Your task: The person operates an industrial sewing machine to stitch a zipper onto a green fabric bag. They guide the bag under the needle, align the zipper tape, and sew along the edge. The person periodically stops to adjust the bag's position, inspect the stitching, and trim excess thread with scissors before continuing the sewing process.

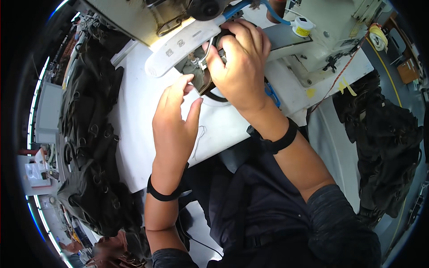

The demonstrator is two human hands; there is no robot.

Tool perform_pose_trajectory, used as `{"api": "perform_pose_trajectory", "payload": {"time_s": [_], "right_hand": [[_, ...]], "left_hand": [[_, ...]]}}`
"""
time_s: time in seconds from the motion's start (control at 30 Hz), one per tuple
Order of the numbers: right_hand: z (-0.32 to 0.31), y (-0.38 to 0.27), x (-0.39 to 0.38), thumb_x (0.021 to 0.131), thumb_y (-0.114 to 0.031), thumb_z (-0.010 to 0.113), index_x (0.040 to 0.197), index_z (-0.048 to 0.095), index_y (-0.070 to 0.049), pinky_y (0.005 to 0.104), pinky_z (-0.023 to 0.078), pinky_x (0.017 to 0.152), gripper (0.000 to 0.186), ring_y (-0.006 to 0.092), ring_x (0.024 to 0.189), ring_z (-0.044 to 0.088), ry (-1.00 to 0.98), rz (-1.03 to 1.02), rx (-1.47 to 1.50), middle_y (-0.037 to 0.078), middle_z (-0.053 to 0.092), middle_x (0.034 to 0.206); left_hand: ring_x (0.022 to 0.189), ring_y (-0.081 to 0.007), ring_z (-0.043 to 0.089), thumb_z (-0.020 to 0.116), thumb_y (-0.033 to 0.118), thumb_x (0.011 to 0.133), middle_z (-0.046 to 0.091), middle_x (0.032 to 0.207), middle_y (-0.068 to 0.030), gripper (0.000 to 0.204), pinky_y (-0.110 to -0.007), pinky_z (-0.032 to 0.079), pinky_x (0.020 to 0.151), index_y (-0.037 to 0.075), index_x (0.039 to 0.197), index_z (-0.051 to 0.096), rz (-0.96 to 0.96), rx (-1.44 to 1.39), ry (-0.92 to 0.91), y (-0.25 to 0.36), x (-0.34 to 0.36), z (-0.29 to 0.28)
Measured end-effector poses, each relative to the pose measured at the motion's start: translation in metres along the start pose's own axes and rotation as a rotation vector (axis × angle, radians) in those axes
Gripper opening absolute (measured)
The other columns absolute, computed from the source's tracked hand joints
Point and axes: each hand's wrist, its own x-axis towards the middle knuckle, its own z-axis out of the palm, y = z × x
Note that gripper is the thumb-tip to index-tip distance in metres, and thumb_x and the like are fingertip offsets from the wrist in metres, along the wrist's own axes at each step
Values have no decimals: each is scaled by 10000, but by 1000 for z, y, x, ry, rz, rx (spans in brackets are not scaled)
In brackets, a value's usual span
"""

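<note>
My right hand (243, 67) curls round the needle area of an industrial sewing machine (308, 44), its thumb beside a bent metal rod. Whatever its fingers hold, if anything, is hidden behind them. My left hand (172, 114) is open, with thumb and fingers apart, and its fingertips are at the edge of the metal plate and presser parts (194, 64). A long white lamp (183, 47) hangs just above these parts. Below the plate, the edge of a dark round piece (216, 96) shows, partly covered by my right hand.
Loose thread (198, 140) lies on the white table (138, 116). A blue-handled tool (271, 94) is beside my right wrist. Dark bags with metal rings (89, 134) are piled along the left, and more dark fabric pieces (380, 143) hang at the right. A small white round container (303, 27) sits on the machine.
</note>
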Motion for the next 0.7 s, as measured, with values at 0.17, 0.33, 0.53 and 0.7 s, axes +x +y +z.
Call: {"api": "perform_pose_trajectory", "payload": {"time_s": [0.17,0.33,0.53,0.7], "right_hand": [[-3,-1,4,821,-192,812,813,696,-12,516,372,1072,215,325,1243,580,-26,15,18,104,702,1196],[-12,2,10,822,-204,835,755,692,-28,491,380,1060,237,321,1241,583,-134,118,131,96,720,1199],[-11,3,9,816,-201,838,741,689,-35,480,390,1051,235,321,1234,586,-121,96,126,96,723,1205],[-11,2,8,817,-200,834,744,690,-34,484,396,1046,231,329,1240,590,-107,100,135,95,726,1207]], "left_hand": [[807,-241,726,744,3,910,738,914,-125,199,-325,585,775,20,1108,742,45,-9,-8,-14,11,-5],[910,-251,707,803,72,889,733,1023,-111,206,-344,566,797,36,1077,723,-93,143,27,-15,18,-11],[1206,-387,612,962,197,737,663,1242,-194,625,-450,509,1017,20,1229,618,367,206,168,-4,-1,6],[1208,-348,669,804,-41,817,684,1301,-175,516,-411,525,1045,19,1298,625,296,108,167,-21,-3,25]]}}
